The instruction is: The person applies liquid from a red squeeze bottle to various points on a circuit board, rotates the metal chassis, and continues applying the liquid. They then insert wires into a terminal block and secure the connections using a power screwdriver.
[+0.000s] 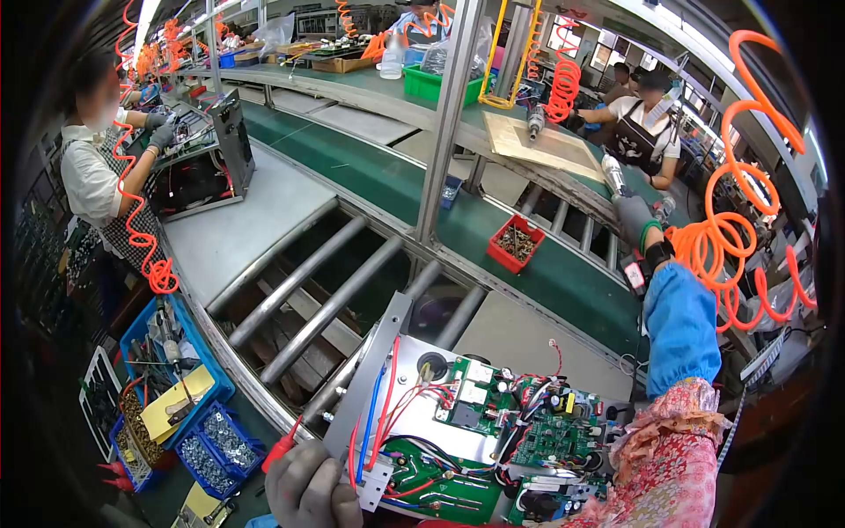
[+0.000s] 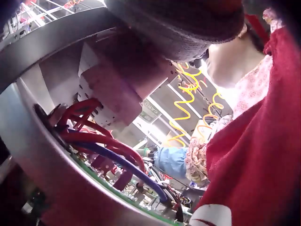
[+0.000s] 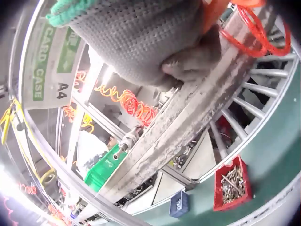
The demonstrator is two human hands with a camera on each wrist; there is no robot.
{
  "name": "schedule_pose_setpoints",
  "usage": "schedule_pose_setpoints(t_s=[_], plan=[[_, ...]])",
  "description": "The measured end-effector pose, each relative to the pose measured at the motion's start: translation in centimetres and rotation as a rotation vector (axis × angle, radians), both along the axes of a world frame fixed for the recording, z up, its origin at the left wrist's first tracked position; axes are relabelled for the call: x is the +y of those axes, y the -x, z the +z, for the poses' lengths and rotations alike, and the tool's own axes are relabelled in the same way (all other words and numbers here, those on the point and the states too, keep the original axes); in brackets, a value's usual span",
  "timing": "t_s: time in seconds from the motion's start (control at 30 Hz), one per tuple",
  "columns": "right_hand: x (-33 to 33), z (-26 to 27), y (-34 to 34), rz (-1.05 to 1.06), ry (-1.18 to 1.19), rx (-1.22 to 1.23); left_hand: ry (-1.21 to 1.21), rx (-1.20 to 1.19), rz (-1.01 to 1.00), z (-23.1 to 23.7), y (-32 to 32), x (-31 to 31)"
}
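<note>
My left hand (image 1: 312, 488), in a grey glove, has its fingers curled at the lower end of a grey metal bracket (image 1: 374, 370). The bracket edges a metal-backed assembly with green circuit boards (image 1: 537, 431) and red and blue wires (image 1: 374, 418). In the left wrist view the dark glove (image 2: 183, 33) overlaps the metal frame above the wires. A red pointed handle (image 1: 280, 453) shows beside the knuckles. Stretched toward the far bench, my gloved right hand (image 1: 635, 222) grips a silver power screwdriver (image 1: 613, 174); in the right wrist view its curled fingers hide the tool.
Metal rollers (image 1: 317, 308) lie ahead, beside a green conveyor (image 1: 352, 167). A red bin of screws (image 1: 516, 244) stands on it. An upright post (image 1: 449, 123) and coiled orange hoses (image 1: 731, 202) flank my right arm. Blue trays (image 1: 220, 449) sit at left. Other people work nearby.
</note>
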State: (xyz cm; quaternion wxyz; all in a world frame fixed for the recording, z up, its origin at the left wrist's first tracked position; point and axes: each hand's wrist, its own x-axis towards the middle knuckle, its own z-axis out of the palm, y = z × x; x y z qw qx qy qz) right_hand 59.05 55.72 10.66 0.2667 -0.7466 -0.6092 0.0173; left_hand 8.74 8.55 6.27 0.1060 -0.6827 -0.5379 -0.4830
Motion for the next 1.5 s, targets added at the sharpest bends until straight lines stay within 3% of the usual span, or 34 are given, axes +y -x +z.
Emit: schedule_pose_setpoints(t_s=[0.03, 0.13, 0.23, 0.37, 0.4, 0.47, 0.53, 0.6, 0.67, 0.7, 0.8, 0.83, 0.93, 0.97, 1.03, 1.2, 1.23, 1.27, 1.33, 1.4, 1.5], plan=[[-2.7, 1.1, 2.1, -0.093, 0.165, 0.655, 0.010, 0.004, 0.000, 0.1, 0.1, -0.1], [-7.2, 1.5, 3.4, 0.059, 0.338, 1.043, 0.035, -0.007, 0.031, -0.5, 0.2, 0.0], [-16.6, 6.6, 10.3, 0.092, 0.432, 1.161, 0.023, 0.024, 0.047, -0.6, 0.5, 0.1], [-24.6, 7.8, 13.7, 0.286, 0.414, 0.583, 0.090, -0.061, -0.008, 1.6, 0.4, -0.1], [-27.1, 8.7, 14.8, 0.452, 0.437, 0.576, 0.061, 0.060, -0.017, 2.9, 0.7, 0.4], [-30.7, 10.2, 16.6, 0.635, 0.475, 0.521, 0.171, 0.028, -0.005, 5.3, 0.9, 0.5], [-33.6, 9.2, 17.6, 0.911, 0.339, 0.445, 0.565, -0.871, -0.373, 9.3, -0.7, -0.2], [-36.1, 8.9, 19.0, 1.189, 0.216, 0.314, 0.761, -1.124, -0.418, 10.7, -1.8, -0.7], [-38.7, 10.3, 20.1, 1.379, 0.222, 0.134, 0.606, -1.213, -0.613, 10.9, -3.6, -1.5], [-38.9, 10.1, 20.2, 1.421, 0.311, 0.093, 0.642, -1.175, -0.557, 10.4, -3.1, -2.0], [-38.8, 8.8, 21.0, 1.565, 0.068, 0.069, 0.650, -1.150, -0.572, 8.3, -4.1, -2.9], [-39.0, 9.5, 21.4, 1.571, 0.132, -0.094, 0.677, -1.145, -0.573, 8.1, -5.0, -2.9], [-39.1, 9.5, 22.7, 1.551, 0.278, -0.061, 0.678, -1.264, -0.466, 9.2, -9.5, -2.9], [-39.3, 10.7, 23.0, 1.425, 0.506, -0.154, 0.717, -1.283, -0.512, 8.2, -9.5, -2.3], [-38.6, 9.3, 22.5, 1.419, 0.500, -0.080, 0.824, -1.329, -0.563, 7.0, -9.0, -1.2], [-35.1, 5.9, 21.0, 1.336, 0.393, 0.101, 0.908, -0.771, -0.287, 8.7, -6.3, 1.6], [-34.4, 5.9, 20.6, 1.244, 0.389, -0.021, 0.744, -0.468, -0.094, 8.2, -5.6, 2.1], [-33.8, 5.9, 20.4, 1.242, 0.484, 0.149, 0.573, -0.162, 0.090, 8.1, -5.2, 2.5], [-32.0, 4.7, 19.7, 1.185, 0.331, -0.046, 0.497, 0.216, 0.294, 8.1, -5.2, 3.2], [-31.6, 4.8, 19.2, 1.095, 0.368, -0.220, 0.338, 0.558, 0.414, 6.9, -5.5, 4.6], [-31.6, 4.7, 19.1, 1.057, 0.403, -0.377, 0.809, 0.511, 0.417, 7.9, -6.2, 7.3]])
